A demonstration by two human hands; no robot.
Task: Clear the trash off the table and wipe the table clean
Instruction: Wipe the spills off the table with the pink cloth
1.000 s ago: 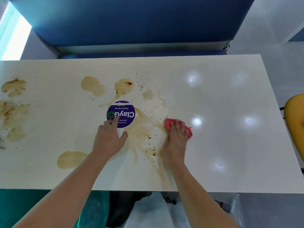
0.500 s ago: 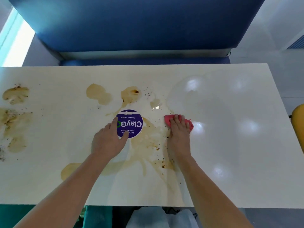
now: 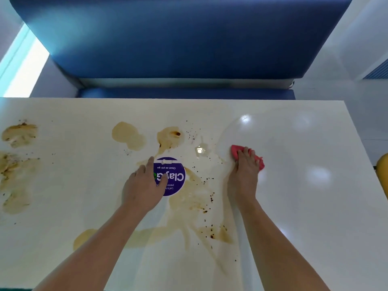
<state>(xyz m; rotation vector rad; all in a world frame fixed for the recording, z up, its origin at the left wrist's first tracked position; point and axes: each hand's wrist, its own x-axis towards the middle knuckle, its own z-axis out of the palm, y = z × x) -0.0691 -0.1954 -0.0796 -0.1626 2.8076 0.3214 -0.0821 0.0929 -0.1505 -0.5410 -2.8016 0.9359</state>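
The cream table (image 3: 315,217) carries brown spill stains (image 3: 189,198) and dark crumbs across its middle and left. My right hand (image 3: 244,173) presses a red cloth (image 3: 236,150) flat on the table, at the edge between the stained part and the shiny wiped part on the right. My left hand (image 3: 142,187) rests with straight fingers on a round purple sticker (image 3: 175,179) printed with white letters, its thumb lying over the print. More stains lie at the far left (image 3: 16,164) and near the front edge (image 3: 88,238).
A blue padded bench (image 3: 178,38) runs along the table's far side. A yellow seat edge (image 3: 383,175) shows at the right border. A small clear wet patch (image 3: 201,150) sits between sticker and cloth.
My right hand has pushed the red cloth away from me and to the right, toward the far side. My left hand has stayed on the purple sticker.
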